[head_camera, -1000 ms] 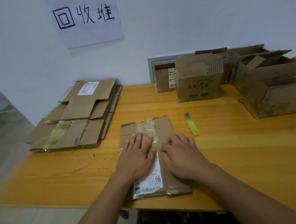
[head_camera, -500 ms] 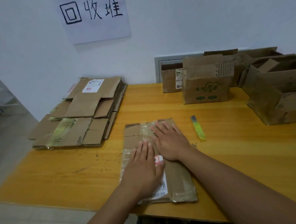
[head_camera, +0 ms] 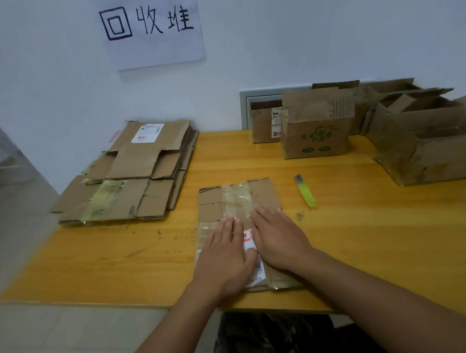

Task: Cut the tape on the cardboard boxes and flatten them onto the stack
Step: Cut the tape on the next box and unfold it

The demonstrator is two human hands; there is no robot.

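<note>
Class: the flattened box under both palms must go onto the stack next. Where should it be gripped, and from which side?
Probably by its long side edges. The flattened box lies flat with its length running away from the person, so the left hand and right hand could slide outward and pinch an edge each. The stack lies to the left.

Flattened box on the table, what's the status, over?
Left hand and right hand open, pressing flattened box flat. Not yet on stack. Cutter lies apart; nothing in the way.
</note>
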